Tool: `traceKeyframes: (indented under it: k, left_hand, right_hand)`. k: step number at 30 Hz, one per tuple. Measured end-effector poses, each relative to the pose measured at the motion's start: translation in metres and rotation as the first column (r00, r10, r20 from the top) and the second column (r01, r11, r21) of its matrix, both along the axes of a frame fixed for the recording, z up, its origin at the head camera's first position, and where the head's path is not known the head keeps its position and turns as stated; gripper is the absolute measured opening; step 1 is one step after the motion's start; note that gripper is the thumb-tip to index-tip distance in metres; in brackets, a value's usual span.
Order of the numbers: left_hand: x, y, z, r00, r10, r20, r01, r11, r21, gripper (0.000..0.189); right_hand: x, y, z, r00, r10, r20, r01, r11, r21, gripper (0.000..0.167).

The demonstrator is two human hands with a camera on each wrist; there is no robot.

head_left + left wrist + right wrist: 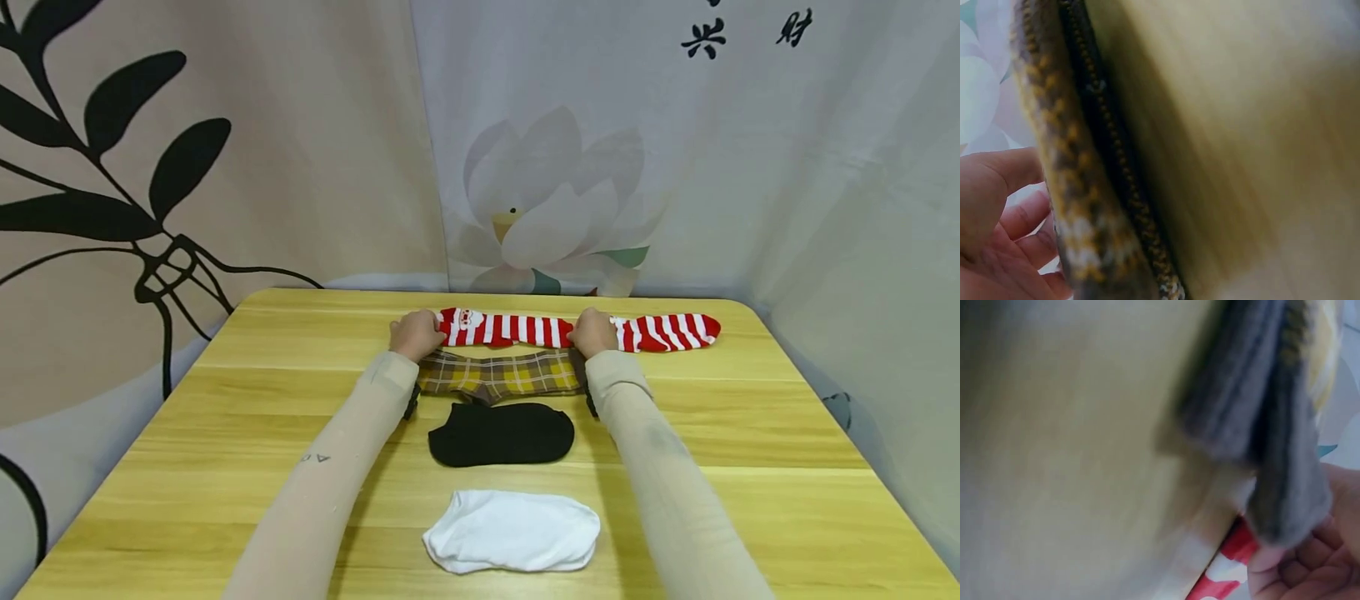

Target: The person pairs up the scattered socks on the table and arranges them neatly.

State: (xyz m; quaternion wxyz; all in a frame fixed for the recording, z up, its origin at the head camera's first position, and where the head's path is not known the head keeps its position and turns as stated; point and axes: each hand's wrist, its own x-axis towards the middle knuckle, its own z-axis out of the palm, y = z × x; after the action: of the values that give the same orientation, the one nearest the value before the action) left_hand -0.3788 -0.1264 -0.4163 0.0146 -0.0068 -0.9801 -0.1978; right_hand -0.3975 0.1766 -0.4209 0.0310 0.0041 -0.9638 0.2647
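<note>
A long red-and-white striped sock point(532, 331) with a white-bearded face patch lies across the far part of the table. My left hand point(416, 335) grips its left end. Farther right, my right hand point(594, 333) pinches it partway along, and the toe end extends beyond that hand. In the right wrist view, the red-and-white fabric point(1238, 545) shows by the curled fingers point(1316, 559). A brown-and-yellow plaid sock point(517, 375) lies just nearer than the striped one. Its knit edge point(1069, 156) partly hides the left fingers point(1025, 215); its grey end point(1288, 500) overlaps the right hand.
A black ankle sock point(501, 435) and a white ankle sock point(513, 532) lie in a column nearer me, between my forearms. The wooden table point(757, 517) ends in front of a printed curtain point(337, 150) at the back.
</note>
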Motion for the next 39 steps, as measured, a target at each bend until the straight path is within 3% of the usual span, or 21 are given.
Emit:
traceKeyframes:
  k: [9,16,22,31,39]
  left_hand:
    - [0.003,-0.005,0.010,1.000,0.009,0.014,-0.008,1.000,-0.021,0.018]
    - [-0.001,-0.007,0.025,0.999,0.018,-0.038,-0.018,1.000,-0.006,0.037]
    - [-0.007,0.000,0.033,0.997,-0.003,-0.075,0.003,1.000,-0.006,0.041]
    - [0.005,0.020,0.046,0.993,-0.071,-0.094,0.082,0.990,0.118,0.034]
    - [0.017,0.044,0.049,0.989,-0.090,-0.114,0.115,0.967,0.229,0.028]
  right_hand:
    - [0.010,-0.008,0.012,0.995,0.042,-0.088,-0.039,0.999,0.036,0.050]
    - [0.009,-0.006,0.026,0.995,0.014,-0.099,-0.007,0.998,0.069,0.043]
    - [0.015,0.000,0.039,0.993,0.045,-0.108,-0.035,0.995,0.097,0.025]
    - [0.028,0.014,0.045,0.979,0.095,-0.182,-0.085,0.994,0.066,0.019]
    - [0.042,0.046,0.046,0.979,0.038,-0.200,-0.035,0.999,0.019,0.022]
